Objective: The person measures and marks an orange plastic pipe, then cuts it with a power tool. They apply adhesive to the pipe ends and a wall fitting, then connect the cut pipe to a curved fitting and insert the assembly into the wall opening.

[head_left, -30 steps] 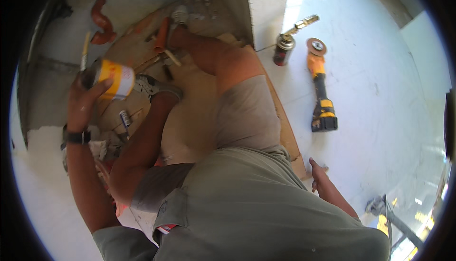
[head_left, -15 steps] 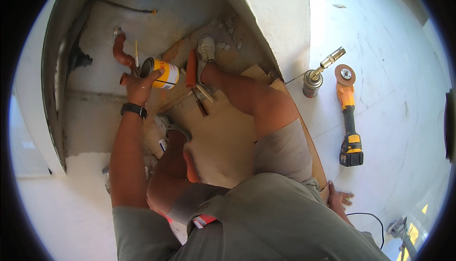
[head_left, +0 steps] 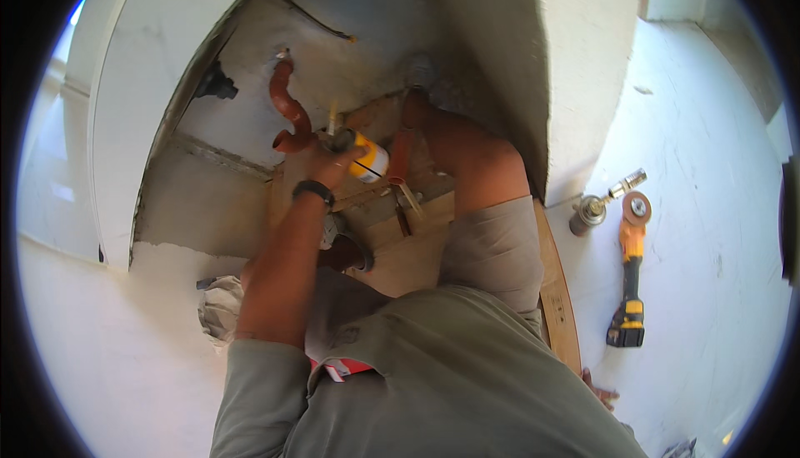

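My left hand (head_left: 330, 168) is closed round a yellow and white can (head_left: 372, 163), which is tilted on its side. A thin pale stick (head_left: 333, 116) stands up beside the can; whether my fingers hold it too I cannot tell. Just left of the hand, a bent red-brown drain pipe (head_left: 287, 108) comes out of the wall, its open end pointing toward me. A straight red-brown pipe piece (head_left: 401, 156) leans near my far foot, right of the can. My right hand (head_left: 600, 390) rests on the white floor at the lower right, fingers spread, partly hidden by my body.
An orange and black angle grinder (head_left: 633, 270) lies on the floor at right, beside a gas torch on a canister (head_left: 588, 215). Cardboard (head_left: 557, 291) lies under my legs. A pale wall edge (head_left: 575, 66) borders the recess. Crumpled material (head_left: 221, 308) sits left of my arm.
The view has shifted, so the scene appears farther right and lower. My left hand still holds the can, which is now tipped more downward. My right hand stays on the floor.
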`<act>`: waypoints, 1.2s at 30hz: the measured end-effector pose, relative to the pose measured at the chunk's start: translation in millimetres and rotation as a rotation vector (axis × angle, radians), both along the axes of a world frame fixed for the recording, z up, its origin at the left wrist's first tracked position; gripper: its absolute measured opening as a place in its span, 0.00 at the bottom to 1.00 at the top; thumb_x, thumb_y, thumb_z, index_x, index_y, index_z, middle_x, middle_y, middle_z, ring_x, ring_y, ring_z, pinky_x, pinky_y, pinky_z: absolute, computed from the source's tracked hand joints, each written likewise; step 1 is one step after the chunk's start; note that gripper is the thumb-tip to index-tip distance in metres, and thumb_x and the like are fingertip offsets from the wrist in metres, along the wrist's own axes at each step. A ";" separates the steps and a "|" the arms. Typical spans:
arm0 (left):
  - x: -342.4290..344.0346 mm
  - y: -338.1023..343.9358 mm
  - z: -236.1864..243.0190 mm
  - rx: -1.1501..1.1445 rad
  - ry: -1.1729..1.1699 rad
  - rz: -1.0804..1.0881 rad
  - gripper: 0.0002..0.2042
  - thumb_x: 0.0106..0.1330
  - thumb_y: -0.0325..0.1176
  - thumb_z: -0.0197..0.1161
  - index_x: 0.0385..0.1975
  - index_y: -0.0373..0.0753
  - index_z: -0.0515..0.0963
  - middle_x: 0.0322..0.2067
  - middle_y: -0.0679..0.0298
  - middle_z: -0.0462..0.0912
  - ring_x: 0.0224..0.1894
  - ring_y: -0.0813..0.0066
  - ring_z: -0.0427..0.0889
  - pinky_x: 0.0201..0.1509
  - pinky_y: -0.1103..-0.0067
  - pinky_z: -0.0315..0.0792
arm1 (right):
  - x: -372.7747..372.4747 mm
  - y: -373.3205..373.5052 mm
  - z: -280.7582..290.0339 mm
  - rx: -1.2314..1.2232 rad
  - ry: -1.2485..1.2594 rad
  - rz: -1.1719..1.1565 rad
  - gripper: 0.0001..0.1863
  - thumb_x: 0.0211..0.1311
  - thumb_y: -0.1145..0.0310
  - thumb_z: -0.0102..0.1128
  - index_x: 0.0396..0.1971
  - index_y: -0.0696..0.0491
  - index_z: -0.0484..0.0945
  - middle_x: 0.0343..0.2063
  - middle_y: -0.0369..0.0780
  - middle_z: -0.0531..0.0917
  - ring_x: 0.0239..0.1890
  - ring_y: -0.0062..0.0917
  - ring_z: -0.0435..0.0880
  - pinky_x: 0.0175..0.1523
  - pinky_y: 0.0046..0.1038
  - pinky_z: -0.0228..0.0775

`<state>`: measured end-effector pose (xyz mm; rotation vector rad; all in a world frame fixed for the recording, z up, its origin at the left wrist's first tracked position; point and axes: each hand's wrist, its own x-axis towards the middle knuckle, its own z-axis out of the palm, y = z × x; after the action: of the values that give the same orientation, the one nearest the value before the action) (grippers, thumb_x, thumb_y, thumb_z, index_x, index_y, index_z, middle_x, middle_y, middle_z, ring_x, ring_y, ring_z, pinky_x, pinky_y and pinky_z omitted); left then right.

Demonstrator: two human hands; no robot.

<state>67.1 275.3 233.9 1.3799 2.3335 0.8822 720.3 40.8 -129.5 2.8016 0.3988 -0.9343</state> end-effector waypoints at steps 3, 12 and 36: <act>-11.6 2.3 -52.0 -0.024 0.027 0.121 0.42 0.47 0.51 0.81 0.54 0.22 0.75 0.46 0.48 0.87 0.48 0.62 0.88 0.55 0.71 0.79 | -3.3 15.8 -6.3 0.008 -0.007 0.040 0.80 0.41 0.20 0.68 0.74 0.60 0.28 0.74 0.65 0.34 0.75 0.68 0.39 0.74 0.63 0.42; -27.9 -25.7 -160.5 -0.170 -0.001 0.338 0.50 0.43 0.58 0.80 0.57 0.20 0.70 0.48 0.38 0.84 0.53 0.49 0.85 0.57 0.65 0.79 | 2.0 55.1 -24.0 -0.034 -0.021 0.167 0.72 0.46 0.24 0.67 0.74 0.59 0.38 0.73 0.63 0.42 0.74 0.62 0.46 0.73 0.58 0.48; -91.0 -70.2 -261.6 -0.242 0.083 0.417 0.49 0.43 0.54 0.82 0.59 0.24 0.66 0.53 0.35 0.79 0.55 0.42 0.82 0.60 0.60 0.77 | 76.8 65.9 8.6 -0.662 0.220 0.571 0.53 0.59 0.33 0.65 0.73 0.57 0.63 0.72 0.59 0.63 0.74 0.46 0.65 0.70 0.46 0.66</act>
<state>-23.9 205.0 -27.7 0.8646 2.7392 0.6203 797.1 106.7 -120.9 1.8535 0.7121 -0.9951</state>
